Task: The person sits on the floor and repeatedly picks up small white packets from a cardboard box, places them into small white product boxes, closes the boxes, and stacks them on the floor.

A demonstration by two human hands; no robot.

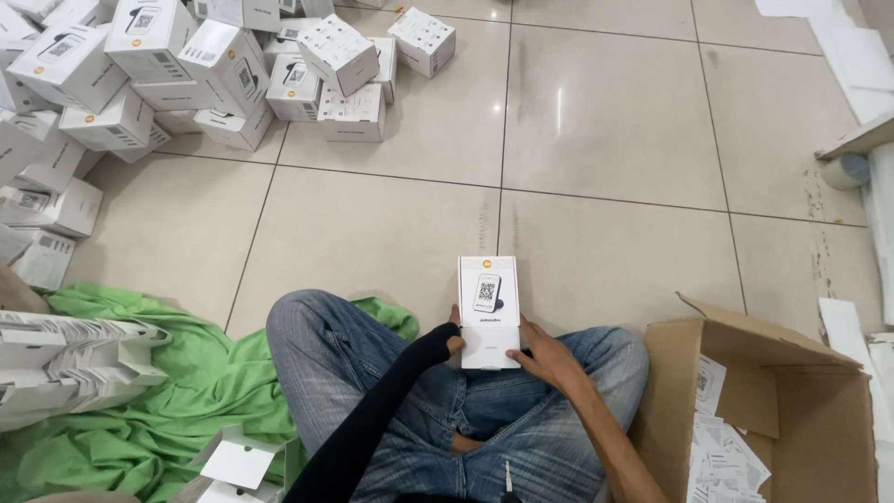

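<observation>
Head view, looking down past my knees: my fingers (524,328) are curled onto the sides of a small white rectangular cardboard box (489,311) with a picture of a device printed on its top face. My left hand (453,343), in a long black sleeve, grips the box's lower left edge, fingers closed on it. My right hand (547,356), bare, presses against its lower right edge, fingers closed on it too. The box sits face up between my knees, at the front of my lap, its far end over the floor.

I am seated cross-legged in blue jeans (372,363) on a glossy beige tiled floor (605,140). Just to my right stands an open brown cardboard carton (819,410) with white printed paper sheets (722,456) lying inside. To my left a bright green cloth (186,391) is spread out, and on it, near my left knee, lies a stack of flattened white box blanks (65,363). Well beyond, at the far left, a heap of matching white boxes (186,65) is piled on the tiles. A roll of tape (846,170) lies at the far right edge.
</observation>
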